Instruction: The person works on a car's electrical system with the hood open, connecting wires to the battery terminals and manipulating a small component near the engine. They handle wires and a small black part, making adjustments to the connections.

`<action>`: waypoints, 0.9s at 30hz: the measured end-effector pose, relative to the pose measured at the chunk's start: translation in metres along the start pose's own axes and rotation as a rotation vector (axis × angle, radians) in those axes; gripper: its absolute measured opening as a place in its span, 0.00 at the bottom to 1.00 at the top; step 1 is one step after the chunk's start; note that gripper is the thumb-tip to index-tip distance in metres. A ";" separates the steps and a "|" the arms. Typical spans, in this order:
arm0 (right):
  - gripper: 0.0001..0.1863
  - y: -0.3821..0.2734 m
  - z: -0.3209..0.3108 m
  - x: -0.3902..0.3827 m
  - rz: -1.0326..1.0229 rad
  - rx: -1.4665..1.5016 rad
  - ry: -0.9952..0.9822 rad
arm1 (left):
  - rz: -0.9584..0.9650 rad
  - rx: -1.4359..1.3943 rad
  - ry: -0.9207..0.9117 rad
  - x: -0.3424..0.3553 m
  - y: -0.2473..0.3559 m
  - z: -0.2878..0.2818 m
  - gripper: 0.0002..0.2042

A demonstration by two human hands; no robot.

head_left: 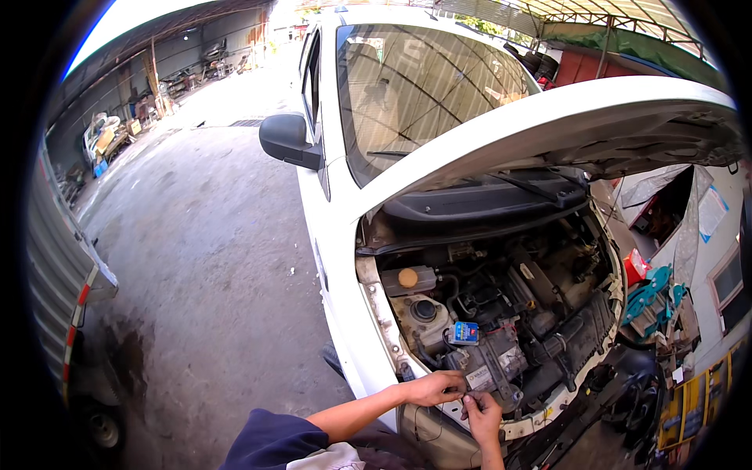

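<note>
Over the front edge of a white car's engine bay, my two hands work close together. My left hand point(435, 388) is closed, its fingertips pinched near the battery's corner. Just to its right, my right hand point(482, 414) is closed too, with thumb and fingers pressed together. A thin dark wire point(440, 428) hangs below the hands and seems to run up into the fingers; its ends are too small to make out. Behind them sits the car battery point(501, 362), with a strap across it. A small blue box point(464, 334) rests at the battery's far left side.
The raised white hood point(548, 125) arches over the engine bay. A coolant tank with a tan cap point(407, 278) and a round black cap point(424, 311) lie at the bay's left. At right are a yellow rack point(693, 407) and teal straps point(654, 294). A corrugated metal panel point(59, 266) stands far left.
</note>
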State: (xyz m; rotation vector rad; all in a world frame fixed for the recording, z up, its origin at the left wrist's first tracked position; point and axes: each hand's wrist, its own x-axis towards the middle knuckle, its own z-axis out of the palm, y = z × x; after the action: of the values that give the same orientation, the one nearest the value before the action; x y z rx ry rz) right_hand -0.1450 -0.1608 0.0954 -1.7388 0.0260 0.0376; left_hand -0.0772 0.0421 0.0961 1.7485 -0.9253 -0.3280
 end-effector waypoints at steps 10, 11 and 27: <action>0.06 -0.027 -0.005 -0.001 -0.249 -0.412 0.039 | -0.353 -0.538 -0.114 0.004 0.001 0.000 0.18; 0.06 -0.028 -0.005 0.000 -0.321 -0.463 0.043 | -0.346 -0.596 -0.167 0.004 -0.004 0.000 0.18; 0.09 -0.002 -0.033 -0.005 0.642 0.481 -0.278 | 0.076 0.167 -0.143 0.003 0.007 0.010 0.10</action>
State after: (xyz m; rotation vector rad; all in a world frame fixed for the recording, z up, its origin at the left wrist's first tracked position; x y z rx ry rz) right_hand -0.1497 -0.1925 0.1035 -1.1744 0.3594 0.6878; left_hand -0.0843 0.0319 0.0990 1.8546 -1.1472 -0.3371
